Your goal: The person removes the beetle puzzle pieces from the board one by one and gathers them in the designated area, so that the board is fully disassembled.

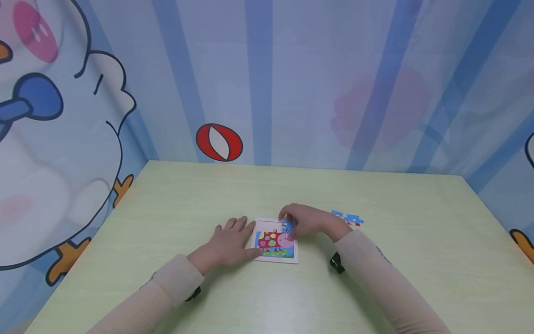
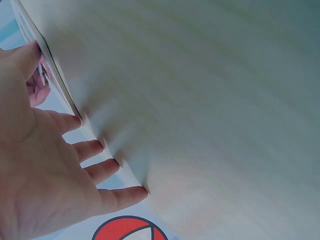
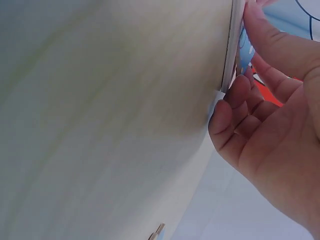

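Note:
A small jigsaw puzzle in a white-framed tray (image 1: 275, 260) lies on the table, its picture a pink-faced animal with a spotted red body. The left hand (image 1: 228, 246) is spread flat beside it, fingers straight, the thumb over the tray's left edge. At the tray's upper right corner, the right hand (image 1: 308, 220) pinches a blue puzzle piece (image 1: 287, 226) between thumb and fingers. That blue puzzle piece (image 3: 245, 50) shows slightly tilted behind the tray's edge in the right wrist view. A bare strip of the tray's base shows along the top of the picture.
Two loose blue-and-red puzzle pieces (image 1: 353, 219) lie on the pale table (image 1: 200, 195) to the right, behind the right wrist. A printed blue striped curtain (image 1: 292, 93) hangs behind the table's far edge. Dark straps show under both sleeves.

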`<state>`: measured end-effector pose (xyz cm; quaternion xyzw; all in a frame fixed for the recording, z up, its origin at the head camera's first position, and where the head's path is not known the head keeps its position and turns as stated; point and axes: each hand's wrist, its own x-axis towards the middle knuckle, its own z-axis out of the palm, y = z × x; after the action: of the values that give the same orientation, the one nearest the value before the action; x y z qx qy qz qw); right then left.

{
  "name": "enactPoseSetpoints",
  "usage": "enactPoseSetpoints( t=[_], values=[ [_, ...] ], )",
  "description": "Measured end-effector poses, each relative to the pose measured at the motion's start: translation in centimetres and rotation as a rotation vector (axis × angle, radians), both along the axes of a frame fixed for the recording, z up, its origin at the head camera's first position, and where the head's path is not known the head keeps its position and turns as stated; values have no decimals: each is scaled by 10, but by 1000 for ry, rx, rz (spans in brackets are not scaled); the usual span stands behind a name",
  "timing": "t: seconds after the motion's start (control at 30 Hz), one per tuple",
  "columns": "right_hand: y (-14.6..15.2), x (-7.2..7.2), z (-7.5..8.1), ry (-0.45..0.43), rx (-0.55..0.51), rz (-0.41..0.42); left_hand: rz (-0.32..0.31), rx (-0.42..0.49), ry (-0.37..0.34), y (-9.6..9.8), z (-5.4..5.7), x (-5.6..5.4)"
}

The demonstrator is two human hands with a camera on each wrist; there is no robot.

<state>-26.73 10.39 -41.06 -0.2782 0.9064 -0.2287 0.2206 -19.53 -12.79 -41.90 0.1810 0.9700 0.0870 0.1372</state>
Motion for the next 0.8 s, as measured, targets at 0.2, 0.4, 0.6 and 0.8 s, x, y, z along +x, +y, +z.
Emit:
enactPoseSetpoints(
  t=[0.2,0.4,0.6,0.8],
  values=[
    [1,1,0,5,-6,-20,-8,-7,12,-1,-3,-1],
    [1,0,0,-3,-23,-32,-19,-13,21,-2,-4,-1],
    [3,-1,1,-4,-34,-11,-25,-18,19,-2,-3,-2],
    [7,-1,0,-4,-53,14,-24,-20,17,-2,-4,-2]
  ],
)
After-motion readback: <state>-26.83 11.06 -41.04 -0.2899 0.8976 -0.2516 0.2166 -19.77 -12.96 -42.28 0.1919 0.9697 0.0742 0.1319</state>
